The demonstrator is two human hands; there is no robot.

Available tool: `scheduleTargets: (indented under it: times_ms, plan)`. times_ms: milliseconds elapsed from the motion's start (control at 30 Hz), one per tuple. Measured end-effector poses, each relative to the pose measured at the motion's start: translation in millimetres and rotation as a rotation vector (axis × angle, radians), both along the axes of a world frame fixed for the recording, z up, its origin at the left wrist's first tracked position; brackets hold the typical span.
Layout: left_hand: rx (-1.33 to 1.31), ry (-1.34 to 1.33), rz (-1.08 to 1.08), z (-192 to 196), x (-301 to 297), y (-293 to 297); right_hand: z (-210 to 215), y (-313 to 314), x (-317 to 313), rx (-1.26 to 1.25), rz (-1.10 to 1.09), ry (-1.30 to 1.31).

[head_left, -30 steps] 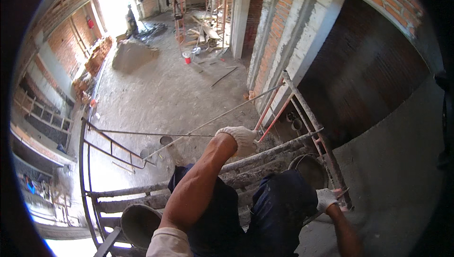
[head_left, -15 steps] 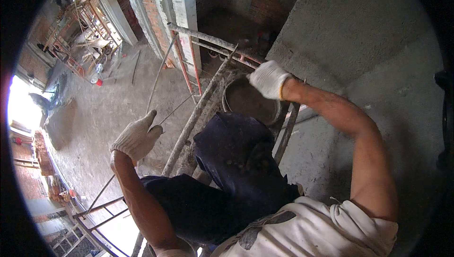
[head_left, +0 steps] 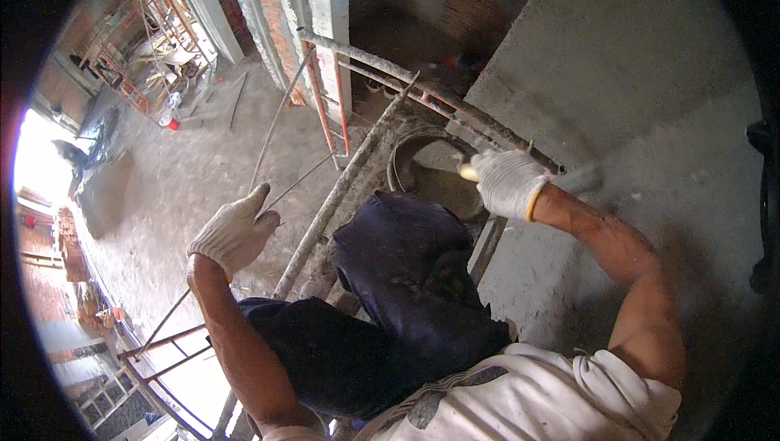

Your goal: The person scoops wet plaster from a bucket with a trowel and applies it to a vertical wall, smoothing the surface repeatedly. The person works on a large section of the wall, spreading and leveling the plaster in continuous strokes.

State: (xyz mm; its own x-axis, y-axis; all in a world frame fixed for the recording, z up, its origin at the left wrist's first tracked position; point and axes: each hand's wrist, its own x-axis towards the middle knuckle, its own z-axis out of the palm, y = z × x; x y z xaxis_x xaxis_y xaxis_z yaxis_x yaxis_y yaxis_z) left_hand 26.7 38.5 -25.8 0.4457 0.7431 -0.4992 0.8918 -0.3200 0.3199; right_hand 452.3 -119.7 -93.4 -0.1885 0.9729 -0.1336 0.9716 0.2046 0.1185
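Clenched in my right hand (head_left: 505,183), gloved in white knit cotton, is a pale wooden handle (head_left: 469,172) of a plastering tool; only its butt end shows past my fist, and the blade is lost in a grey blur against the wall. That hand sits just over the round, mortar-crusted bucket (head_left: 410,166) wedged on the scaffold, right beside the rough grey plastered wall (head_left: 634,75) on my right.

My left hand (head_left: 234,232), in the same kind of glove, holds nothing: fingers loosely curled, hanging in the air out to my left, apart from the grey mortar-spattered scaffold pole (head_left: 341,189) that runs diagonally past my dark blue trousers (head_left: 406,278).

I judge I am between loading mortar from the bucket and laying it on the wall. The next stroke calls for a steady wrist and a braced seat, since the dusty concrete floor (head_left: 187,165) lies far below.

Whether the tool carries any mortar I cannot tell, and the bucket's contents are hidden by my hand and knee.
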Motion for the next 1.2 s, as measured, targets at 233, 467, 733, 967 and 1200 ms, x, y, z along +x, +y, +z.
scheduleTargets:
  times_ms: [233, 467, 733, 967, 1200]
  plan:
    - [0.032, -0.031, -0.048, -7, 7, 4, -55, -29, -24, -0.246, -0.943, 1.254]
    - [0.029, -0.060, -0.047, -16, -1, 1, -99, -55, -15, -0.034, -1.211, 1.626]
    - [0.036, -0.060, -0.052, -17, -1, 4, -68, -125, 45, 0.323, -0.600, 0.295]
    - [-0.073, -0.049, 0.002, -15, 10, 5, -26, -122, 11, -0.049, -0.420, 0.104]
    - [-0.007, -0.068, -0.078, -24, 11, 8, -59, 11, 37, 0.320, -0.104, -0.186]
